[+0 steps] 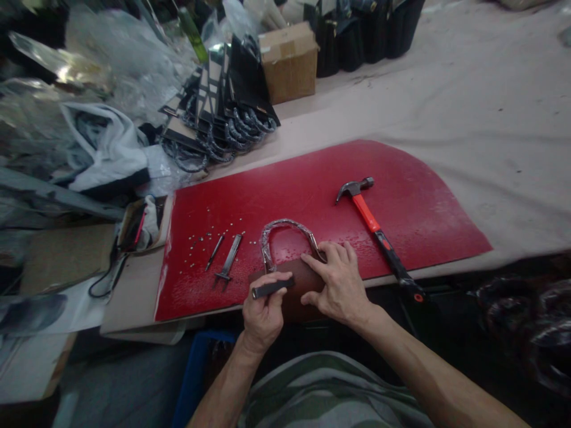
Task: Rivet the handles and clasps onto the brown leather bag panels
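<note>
My left hand (263, 312) grips a short dark metal tool (273, 288), held level just above the near edge of a brown leather piece (297, 274). My right hand (339, 285) lies flat on that leather piece, fingers pointing left toward the base of its curved handle (285, 229), which is wrapped in clear plastic. The piece rests on a red mat (312, 190).
A hammer (377, 232) with an orange and black handle lies right of my hands. Two metal punches (225, 258) and scattered small rivets (203, 238) lie to the left. Stacked bags (223, 113), a cardboard box (289, 59) and plastic wrapping crowd the far left.
</note>
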Tool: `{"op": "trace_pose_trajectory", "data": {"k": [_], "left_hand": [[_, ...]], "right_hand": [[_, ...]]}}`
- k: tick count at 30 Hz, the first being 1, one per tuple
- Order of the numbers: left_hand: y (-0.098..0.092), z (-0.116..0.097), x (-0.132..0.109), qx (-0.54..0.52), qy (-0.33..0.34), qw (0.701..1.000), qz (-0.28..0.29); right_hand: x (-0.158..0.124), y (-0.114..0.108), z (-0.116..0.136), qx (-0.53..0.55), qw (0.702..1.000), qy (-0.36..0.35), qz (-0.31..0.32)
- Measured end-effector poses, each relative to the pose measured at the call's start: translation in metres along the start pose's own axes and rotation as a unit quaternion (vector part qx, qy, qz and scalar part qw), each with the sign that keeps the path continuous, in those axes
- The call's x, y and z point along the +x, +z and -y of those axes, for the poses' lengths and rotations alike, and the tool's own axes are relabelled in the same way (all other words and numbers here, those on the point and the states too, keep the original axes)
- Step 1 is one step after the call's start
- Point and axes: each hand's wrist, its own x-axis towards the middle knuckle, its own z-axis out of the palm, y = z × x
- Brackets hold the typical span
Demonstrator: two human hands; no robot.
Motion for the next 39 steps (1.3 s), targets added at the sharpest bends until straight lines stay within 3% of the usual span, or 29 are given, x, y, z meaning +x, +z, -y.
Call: {"op": "trace_pose_trajectory", "data": {"k": [7, 20, 29, 33, 36, 37, 39], "left_hand": [[0.006, -0.004, 0.006, 0.044, 0.076, 0.996, -0.009], [0.011, -0.002, 0.008, 0.116, 0.040, 0.992, 0.000], [0.016, -0.003, 0.013, 0.154, 0.091, 0.984, 0.001], [0.016, 0.001, 0.011, 0.153, 0.082, 0.985, 0.000], [0.018, 0.003, 0.009, 0.152, 0.077, 0.985, -0.006], [0.018, 0.004, 0.009, 0.153, 0.078, 0.985, -0.007], [0.019, 0.004, 0.009, 0.154, 0.081, 0.985, -0.010]], "right_hand": [[-0.001, -0.001, 0.000, 0.004, 1.000, -0.002, -0.007], [-0.001, -0.002, 0.000, 0.011, 1.000, -0.008, -0.017], [-0.003, -0.004, -0.001, 0.009, 1.000, -0.028, -0.006], [-0.010, -0.020, -0.014, 0.036, 0.995, -0.053, -0.080], [-0.014, -0.039, -0.041, 0.010, 0.983, 0.007, -0.182], [-0.015, -0.046, -0.052, -0.020, 0.980, 0.044, -0.194], [-0.014, -0.058, -0.071, -0.092, 0.976, 0.119, -0.157]]}}
